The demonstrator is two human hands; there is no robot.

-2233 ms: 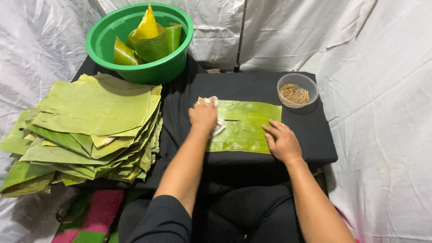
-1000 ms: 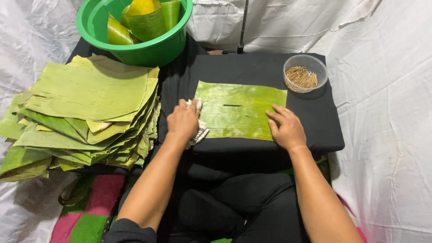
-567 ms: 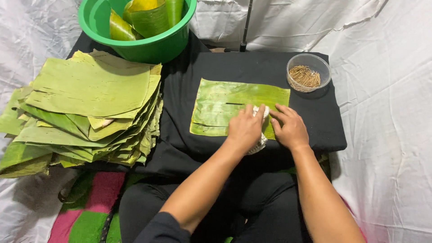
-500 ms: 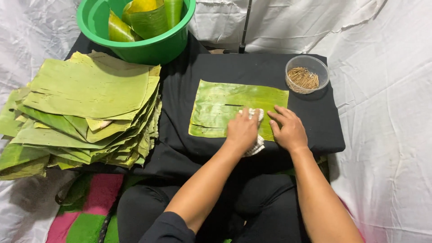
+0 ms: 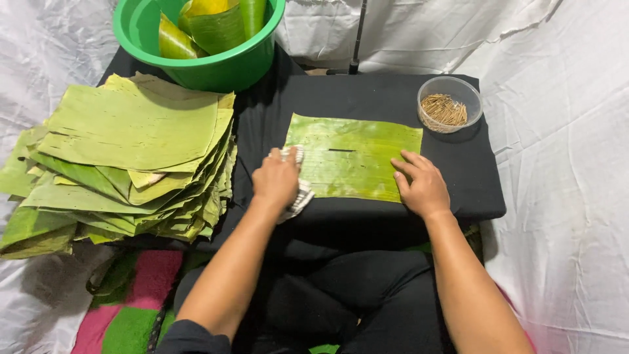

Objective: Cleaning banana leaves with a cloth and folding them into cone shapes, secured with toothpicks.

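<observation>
Leaf sheet: one rectangular green banana leaf lies flat on the black-covered desk, a short dark slit near its upper middle.
Left hand: the left hand rests at the leaf's left edge, fingers curled down over a pale cloth, which shows at the fingertips and under the palm.
Cloth contact: the cloth appears to overlap the leaf's left edge; the hand hides the exact contact.
Right hand: the right hand lies palm down on the leaf's lower right corner, fingers spread flat and holding nothing, pressing the sheet to the desk.
Leaf stack: a thick pile of cut leaves sits to the left of the desk, apart from the single sheet.
Basin: a green plastic basin beyond the pile holds rolled leaf pieces.
Bowl: a clear round bowl of thin brown sticks stands at the desk's far right corner, near the leaf but not touching it.
Surround: white sheeting drapes around the work area.
</observation>
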